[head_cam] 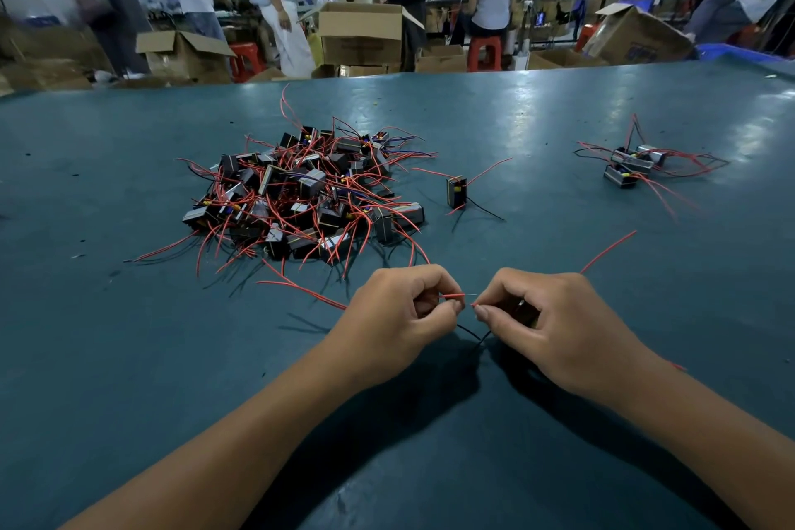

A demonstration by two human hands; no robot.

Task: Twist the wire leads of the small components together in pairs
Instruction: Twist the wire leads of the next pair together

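The two bare wire tips could slip past each other before they get twisted, I think, because they are thin and the fingers hold them very close to the ends. A pull that is too hard could also bend a tip or tug the wire out of the pinch. The left hand [398,314] is curled up tight and pinches a red wire [451,296] between thumb and finger, with its bare tip poking out toward the other hand. The right hand [546,314] is curled too, and it pinches another red wire end [475,305] while a small dark part [522,310] sits tucked inside its fingers (mostly hidden, so I cannot tell its shape). The two tips are just beside each other, not yet wound together. Both hands are just in front of the big pile of parts [301,194] on the green table [129,357]. One lone part [456,191] stands just right of the pile, and a small bunch [632,166] lies well off to the right.
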